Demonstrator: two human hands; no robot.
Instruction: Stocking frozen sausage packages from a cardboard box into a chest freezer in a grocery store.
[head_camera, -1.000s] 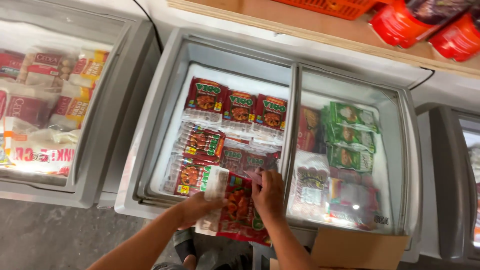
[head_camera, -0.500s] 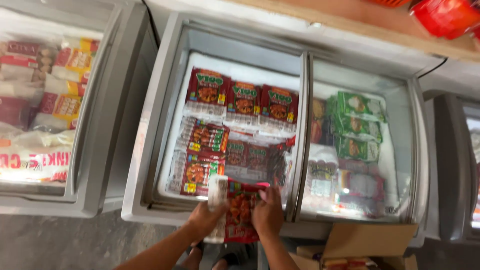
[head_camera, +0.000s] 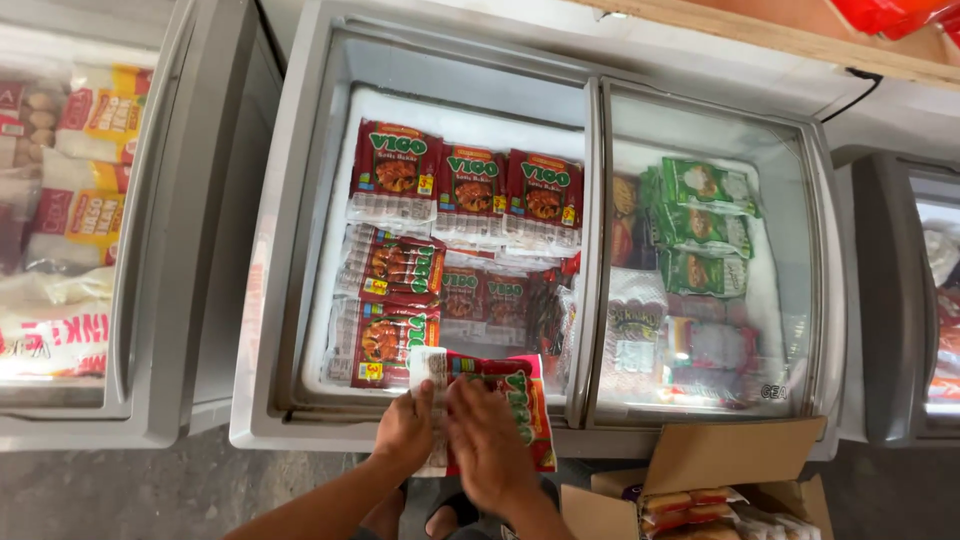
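Both my hands hold a red frozen-food packet (head_camera: 525, 395) with green lettering over the front rim of an open chest freezer (head_camera: 300, 240). My left hand (head_camera: 405, 430) grips its clear left end. My right hand (head_camera: 487, 438) lies flat on its middle, fingers together. Inside the freezer lie several more red packets (head_camera: 470, 195) in rows, some upright, some on their side (head_camera: 395, 268).
The freezer's right half sits under a glass sliding lid (head_camera: 715, 250) with green packets (head_camera: 705, 225) below. Another freezer (head_camera: 70, 200) stands to the left. An open cardboard box (head_camera: 700, 480) of packets sits at lower right. A wooden shelf edge (head_camera: 800, 40) runs along the top.
Both hands have drawn back toward me with the red packet, from inside the freezer to its front rim. The view has shifted right and down.
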